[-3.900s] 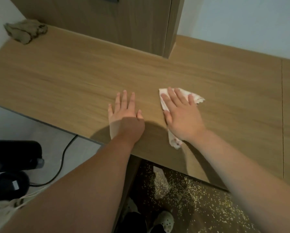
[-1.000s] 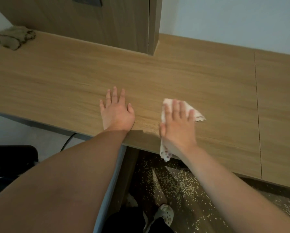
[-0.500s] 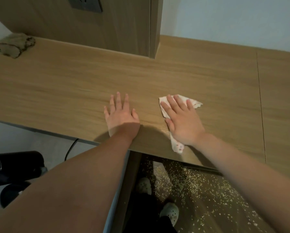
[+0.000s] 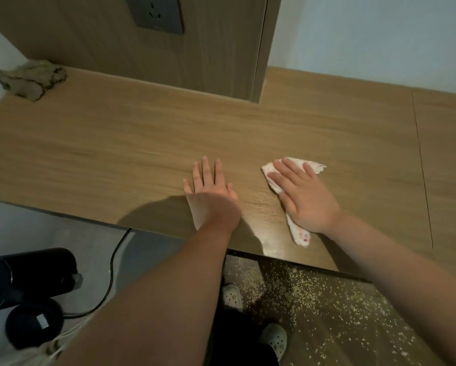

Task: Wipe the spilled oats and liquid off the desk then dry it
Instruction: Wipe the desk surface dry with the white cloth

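My right hand (image 4: pixel 304 198) presses flat, fingers straight, on a white cloth with pink print (image 4: pixel 299 235) that lies on the wooden desk (image 4: pixel 116 154) near its front edge. My left hand (image 4: pixel 211 192) rests flat on the bare desk just left of it, fingers spread. A faint wet sheen shows on the wood between the two hands (image 4: pixel 261 207). No oats are visible on the desk top. Spilled oats (image 4: pixel 314 291) lie scattered on the dark floor below the desk edge.
A crumpled brown rag (image 4: pixel 31 79) lies in the far left corner of the desk. A wooden panel with a wall socket (image 4: pixel 157 14) stands at the back. Black cylindrical objects (image 4: pixel 29 281) and a cable (image 4: pixel 110 281) sit on the floor at left. My shoes (image 4: pixel 273 339) are below.
My right hand slid the cloth back away from the desk's front edge and slightly right over the last second. My left hand stayed flat in place.
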`<state>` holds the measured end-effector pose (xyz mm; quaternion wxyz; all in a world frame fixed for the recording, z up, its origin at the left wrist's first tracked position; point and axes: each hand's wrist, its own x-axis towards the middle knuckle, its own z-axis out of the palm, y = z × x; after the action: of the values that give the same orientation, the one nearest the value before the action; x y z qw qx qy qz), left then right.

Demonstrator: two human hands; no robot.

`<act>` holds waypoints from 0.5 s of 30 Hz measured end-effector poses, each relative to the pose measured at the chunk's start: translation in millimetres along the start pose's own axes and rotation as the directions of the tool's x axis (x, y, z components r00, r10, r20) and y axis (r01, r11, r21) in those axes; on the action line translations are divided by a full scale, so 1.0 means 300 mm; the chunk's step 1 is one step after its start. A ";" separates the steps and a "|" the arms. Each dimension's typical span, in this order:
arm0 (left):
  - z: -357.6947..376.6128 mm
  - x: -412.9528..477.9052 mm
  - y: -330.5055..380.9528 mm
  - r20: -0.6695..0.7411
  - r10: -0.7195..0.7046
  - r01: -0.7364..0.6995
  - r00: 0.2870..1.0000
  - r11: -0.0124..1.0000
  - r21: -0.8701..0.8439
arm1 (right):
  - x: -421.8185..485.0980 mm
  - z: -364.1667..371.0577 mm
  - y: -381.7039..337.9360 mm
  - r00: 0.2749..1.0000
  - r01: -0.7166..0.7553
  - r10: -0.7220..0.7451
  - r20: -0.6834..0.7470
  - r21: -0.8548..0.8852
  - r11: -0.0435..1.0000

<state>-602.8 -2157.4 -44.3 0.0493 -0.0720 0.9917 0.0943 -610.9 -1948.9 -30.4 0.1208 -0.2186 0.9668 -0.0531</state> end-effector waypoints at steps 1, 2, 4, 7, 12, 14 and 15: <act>0.001 -0.002 0.001 -0.026 0.003 -0.004 1.000 0.999 -0.032 | -0.002 -0.017 0.036 1.000 0.001 -0.001 0.003 0.016 1.000; 0.001 -0.004 0.001 -0.048 -0.001 -0.002 0.999 0.998 -0.066 | 0.001 -0.042 0.054 0.999 -0.034 0.032 0.028 0.078 0.996; -0.001 -0.005 -0.001 -0.052 -0.004 -0.001 0.999 0.995 -0.096 | 0.021 -0.090 0.039 0.990 -0.136 0.121 0.065 0.306 0.942; -0.014 0.002 0.002 0.000 -0.005 0.005 1.000 0.995 -0.100 | 0.020 -0.134 -0.026 0.945 -0.230 0.306 -0.116 0.430 0.873; -0.050 0.010 0.000 0.051 -0.040 0.047 0.998 0.986 -0.159 | 0.024 -0.109 -0.096 0.678 -0.569 0.713 -0.181 0.485 0.664; -0.075 0.034 0.003 0.057 -0.052 0.063 0.997 0.975 -0.215 | 0.056 -0.069 -0.118 0.695 -0.621 0.708 -0.125 0.391 0.679; -0.087 0.055 0.007 0.053 -0.049 0.059 0.997 0.972 -0.229 | 0.074 -0.047 -0.120 0.728 -0.611 0.674 -0.125 0.327 0.721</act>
<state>-621.6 -2162.7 -20.1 0.0663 -0.1019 0.9704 0.2089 -619.2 -1990.3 -15.8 0.0442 0.1586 0.9732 -0.1607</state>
